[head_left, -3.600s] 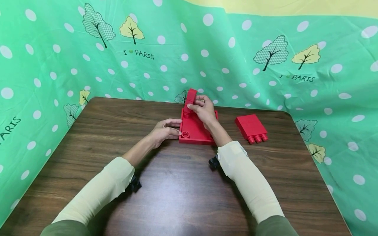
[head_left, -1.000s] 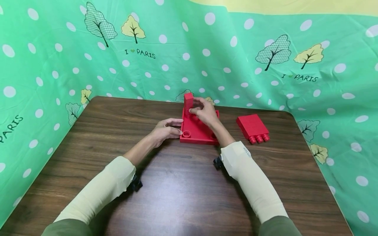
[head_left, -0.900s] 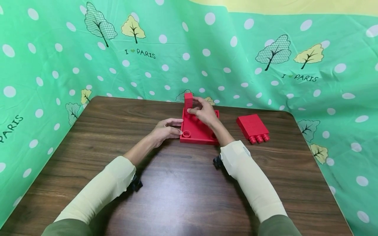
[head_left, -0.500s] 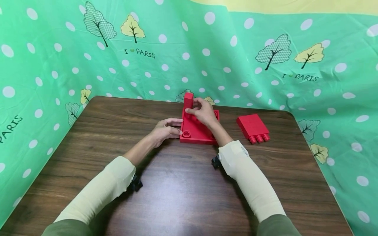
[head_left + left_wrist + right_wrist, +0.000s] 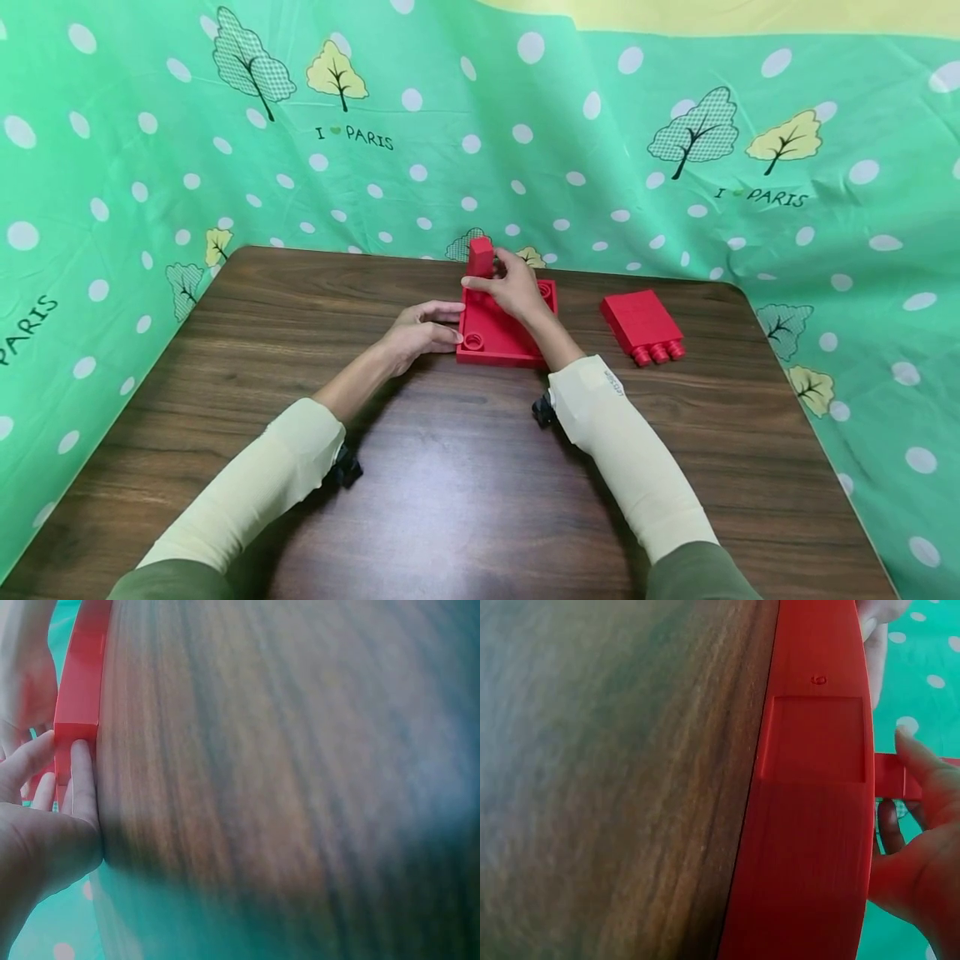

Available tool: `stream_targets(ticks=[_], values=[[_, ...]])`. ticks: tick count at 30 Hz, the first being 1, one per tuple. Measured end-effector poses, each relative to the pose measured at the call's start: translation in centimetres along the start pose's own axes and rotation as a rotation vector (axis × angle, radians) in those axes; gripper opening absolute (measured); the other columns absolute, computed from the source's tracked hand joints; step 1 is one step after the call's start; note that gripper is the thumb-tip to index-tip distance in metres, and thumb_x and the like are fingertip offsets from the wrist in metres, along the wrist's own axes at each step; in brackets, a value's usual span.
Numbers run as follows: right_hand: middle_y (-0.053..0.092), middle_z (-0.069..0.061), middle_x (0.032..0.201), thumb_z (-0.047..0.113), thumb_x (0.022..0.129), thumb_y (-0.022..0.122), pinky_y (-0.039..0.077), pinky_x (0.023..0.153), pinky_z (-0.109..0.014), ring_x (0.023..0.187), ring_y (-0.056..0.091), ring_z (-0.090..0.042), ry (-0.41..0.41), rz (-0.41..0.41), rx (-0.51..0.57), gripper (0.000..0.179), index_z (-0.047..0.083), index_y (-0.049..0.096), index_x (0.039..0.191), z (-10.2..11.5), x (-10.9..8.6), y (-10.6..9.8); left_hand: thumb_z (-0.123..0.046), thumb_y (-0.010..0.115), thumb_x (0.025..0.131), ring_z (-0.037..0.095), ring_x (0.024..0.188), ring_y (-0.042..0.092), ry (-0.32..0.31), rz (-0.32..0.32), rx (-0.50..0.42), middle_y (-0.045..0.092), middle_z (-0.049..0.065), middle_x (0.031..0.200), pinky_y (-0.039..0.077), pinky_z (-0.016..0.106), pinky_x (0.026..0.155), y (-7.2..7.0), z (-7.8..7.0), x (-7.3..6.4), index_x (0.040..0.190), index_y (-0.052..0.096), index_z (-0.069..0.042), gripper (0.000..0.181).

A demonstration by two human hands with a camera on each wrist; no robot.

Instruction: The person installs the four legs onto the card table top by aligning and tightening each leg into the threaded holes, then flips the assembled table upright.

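A red tabletop [image 5: 502,329] lies on the table, with a raised rim and round sockets inside its corners. At its far left corner stands a red post, apparently a leg [image 5: 481,257], upright with its lower end behind the fingers. My right hand [image 5: 519,287] pinches this leg low down, thumb across the near side and fingers behind. My left hand [image 5: 411,333] rests against the tabletop's left edge, thumb and fingers fairly straight. The left wrist view shows fingertips touching the red edge [image 5: 79,694]. In the right wrist view, the thumb [image 5: 919,754] lies along the leg.
To the right lies a flat red bundle [image 5: 642,325], apparently legs side by side, with round ridged ends facing me. The wooden table [image 5: 420,500] ends just behind the tabletop, where a green patterned curtain [image 5: 420,142] hangs.
The leg leaned at first and now stands upright in the corner. My right thumb has shifted leftward across the leg, and the right wrist moved slightly left. The left hand stayed put.
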State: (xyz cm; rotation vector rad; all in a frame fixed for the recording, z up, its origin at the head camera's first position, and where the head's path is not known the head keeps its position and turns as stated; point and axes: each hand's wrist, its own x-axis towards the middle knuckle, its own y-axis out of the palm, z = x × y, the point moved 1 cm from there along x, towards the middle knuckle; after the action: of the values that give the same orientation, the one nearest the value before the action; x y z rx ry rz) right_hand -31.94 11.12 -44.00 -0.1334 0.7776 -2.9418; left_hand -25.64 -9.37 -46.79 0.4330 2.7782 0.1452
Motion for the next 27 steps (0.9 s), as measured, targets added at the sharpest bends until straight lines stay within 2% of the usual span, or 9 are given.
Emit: stream_targets(ticks=[6, 11, 18, 27], values=[[0.076, -0.015, 0.129, 0.026, 0.096, 0.093, 0.061, 0.107, -0.044, 0.120, 0.069, -0.031, 0.012, -0.035, 0.011, 0.048, 0.006, 0.072, 0.135, -0.02, 0.20, 0.07, 0.017, 0.072, 0.094, 0.015, 0.101, 0.077, -0.001, -0.004, -0.009, 0.062, 0.026, 0.159, 0.071, 0.032, 0.093, -0.01, 0.12, 0.04, 0.161, 0.060, -0.002, 0.070], [0.076, -0.018, 0.137, 0.021, 0.099, 0.090, 0.060, 0.119, -0.049, 0.130, 0.071, -0.035, 0.047, -0.038, 0.061, 0.051, 0.003, 0.071, 0.142, 0.06, 0.10, -0.26, 0.017, 0.071, 0.094, 0.015, 0.102, 0.077, -0.002, -0.004, -0.009, 0.063, 0.026, 0.159, 0.071, 0.032, 0.093, 0.04, 0.02, -0.12, 0.161, 0.061, -0.003, 0.070], [0.074, -0.021, 0.142, 0.015, 0.100, 0.085, 0.060, 0.120, -0.051, 0.132, 0.072, -0.039, 0.024, -0.020, 0.097, 0.052, 0.001, 0.068, 0.147, 0.08, -0.25, -0.60, 0.016, 0.071, 0.095, 0.015, 0.102, 0.077, -0.003, -0.004, -0.005, 0.063, 0.025, 0.158, 0.071, 0.032, 0.093, 0.08, -0.07, -0.19, 0.160, 0.062, -0.004, 0.068], [0.075, -0.021, 0.138, 0.018, 0.099, 0.087, 0.062, 0.116, -0.052, 0.127, 0.074, -0.040, -0.015, -0.015, 0.037, 0.054, 0.002, 0.068, 0.147, 0.05, -0.50, -0.66, 0.016, 0.072, 0.094, 0.016, 0.103, 0.078, -0.008, -0.004, 0.000, 0.063, 0.025, 0.160, 0.071, 0.035, 0.096, -0.05, 0.01, -0.04, 0.160, 0.062, -0.004, 0.069]])
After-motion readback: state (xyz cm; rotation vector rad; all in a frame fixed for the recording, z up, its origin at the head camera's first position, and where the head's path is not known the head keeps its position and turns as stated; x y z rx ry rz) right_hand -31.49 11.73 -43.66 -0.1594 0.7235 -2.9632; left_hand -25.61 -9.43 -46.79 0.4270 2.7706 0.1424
